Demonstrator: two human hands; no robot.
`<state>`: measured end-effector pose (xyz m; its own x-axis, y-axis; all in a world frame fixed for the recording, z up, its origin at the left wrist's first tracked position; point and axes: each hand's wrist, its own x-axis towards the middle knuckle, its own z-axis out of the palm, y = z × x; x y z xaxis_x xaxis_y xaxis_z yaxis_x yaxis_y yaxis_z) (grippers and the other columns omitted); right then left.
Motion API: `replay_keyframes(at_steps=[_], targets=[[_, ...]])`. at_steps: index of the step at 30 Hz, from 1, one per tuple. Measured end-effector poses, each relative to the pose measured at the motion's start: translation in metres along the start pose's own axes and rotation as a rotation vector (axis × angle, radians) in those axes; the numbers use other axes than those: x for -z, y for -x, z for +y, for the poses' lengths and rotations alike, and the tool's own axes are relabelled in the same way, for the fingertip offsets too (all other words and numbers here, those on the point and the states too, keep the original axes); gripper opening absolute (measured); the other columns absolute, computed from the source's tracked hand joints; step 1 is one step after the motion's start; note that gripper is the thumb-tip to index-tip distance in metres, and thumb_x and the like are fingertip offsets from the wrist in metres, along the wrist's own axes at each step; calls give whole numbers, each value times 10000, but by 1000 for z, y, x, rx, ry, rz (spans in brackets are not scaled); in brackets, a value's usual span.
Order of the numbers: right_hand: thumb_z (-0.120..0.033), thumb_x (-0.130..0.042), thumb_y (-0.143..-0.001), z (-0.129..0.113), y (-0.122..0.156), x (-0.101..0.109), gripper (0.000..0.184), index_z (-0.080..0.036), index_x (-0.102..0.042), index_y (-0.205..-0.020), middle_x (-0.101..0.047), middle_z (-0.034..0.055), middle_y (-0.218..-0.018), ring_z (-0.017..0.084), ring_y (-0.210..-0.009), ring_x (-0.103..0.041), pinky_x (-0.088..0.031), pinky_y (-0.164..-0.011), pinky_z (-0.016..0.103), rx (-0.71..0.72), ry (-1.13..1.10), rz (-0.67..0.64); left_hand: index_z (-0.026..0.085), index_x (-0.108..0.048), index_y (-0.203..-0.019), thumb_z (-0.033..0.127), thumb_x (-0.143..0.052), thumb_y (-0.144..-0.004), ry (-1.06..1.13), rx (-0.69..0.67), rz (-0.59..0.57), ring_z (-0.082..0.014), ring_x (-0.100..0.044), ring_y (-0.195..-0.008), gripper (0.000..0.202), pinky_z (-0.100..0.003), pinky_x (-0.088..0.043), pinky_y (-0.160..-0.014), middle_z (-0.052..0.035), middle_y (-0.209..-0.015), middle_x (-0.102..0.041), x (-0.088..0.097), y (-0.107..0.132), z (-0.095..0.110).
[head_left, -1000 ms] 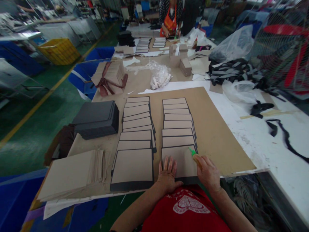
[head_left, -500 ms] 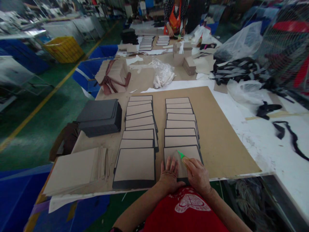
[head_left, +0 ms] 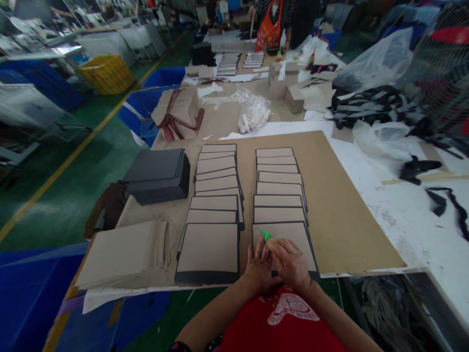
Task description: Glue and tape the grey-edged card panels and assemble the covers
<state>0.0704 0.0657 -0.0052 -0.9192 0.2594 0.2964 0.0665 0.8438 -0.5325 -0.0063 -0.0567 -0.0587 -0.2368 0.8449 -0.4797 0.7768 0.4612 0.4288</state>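
Note:
My right hand (head_left: 293, 264) is wrapped round a glue bottle (head_left: 273, 243) with a green nozzle. The nozzle tip is over the upper left part of the nearest beige board (head_left: 293, 234), which has a dark border. My left hand (head_left: 259, 266) lies with fingers spread on the lower left of that same board, close beside the bottle. Behind it, a column of overlapping bordered boards (head_left: 279, 188) runs away from me. A second such column (head_left: 212, 244) lies to the left.
A dark stack of sheets (head_left: 157, 168) and a pile of beige boards (head_left: 117, 254) lie on the left. Farther back are a tied bundle (head_left: 179, 112) and a clear plastic bag (head_left: 252, 110). Black strips (head_left: 373, 107) lie at right. Another person (head_left: 273, 24) stands at the far end.
My right hand has moved the glue bottle left across the nearest board, toward its upper left corner. My left hand stays on the board. The camera view has shifted slightly.

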Motion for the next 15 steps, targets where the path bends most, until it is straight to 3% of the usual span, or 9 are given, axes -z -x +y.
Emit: replay_keyframes(at_steps=[6,15], targets=[[-114,-452,-914,-5,-5,-8,317,-216,-617,-1165,-655,74,-1003,209,-932,-573,-485,-828,326,14,-36,-6,256,89,-1512,664,-321,-860,-37,4,-5,-422,99,-1457,871,-725,13,-1090,-84,-1622,26,-5,-3,0],[-95,-462,-902,7,4,3,317,-200,-633,-1148,-659,75,-995,211,-928,-568,-476,-824,315,-42,52,32,197,72,-1523,742,-294,-831,-31,4,-4,-395,135,-1456,954,-701,19,-1110,-100,-1610,91,7,3,2]])
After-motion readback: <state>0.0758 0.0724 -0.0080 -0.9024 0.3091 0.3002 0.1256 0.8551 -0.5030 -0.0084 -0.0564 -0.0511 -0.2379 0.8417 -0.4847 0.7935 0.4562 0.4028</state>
